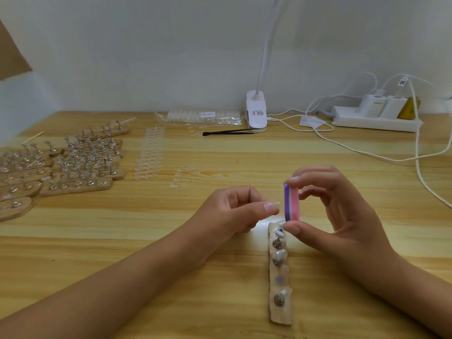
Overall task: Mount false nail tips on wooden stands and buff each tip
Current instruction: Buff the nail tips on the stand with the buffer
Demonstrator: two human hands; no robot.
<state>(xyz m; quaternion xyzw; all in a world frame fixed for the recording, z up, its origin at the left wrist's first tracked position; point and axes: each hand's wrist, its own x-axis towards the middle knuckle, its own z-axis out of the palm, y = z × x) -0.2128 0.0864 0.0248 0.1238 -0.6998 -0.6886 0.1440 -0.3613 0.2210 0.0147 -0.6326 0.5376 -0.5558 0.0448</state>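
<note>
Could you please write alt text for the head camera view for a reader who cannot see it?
The left hand pinches a clear false nail tip beside a purple, white and pink buffer block gripped by the right hand, above a wooden stand on a wooden table. More stands lie at the left.

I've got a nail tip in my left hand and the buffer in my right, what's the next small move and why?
Probably close the small gap and stroke the buffer block across the nail tip: your left hand pinches the tip just beside the block, which your right hand holds upright.
</note>
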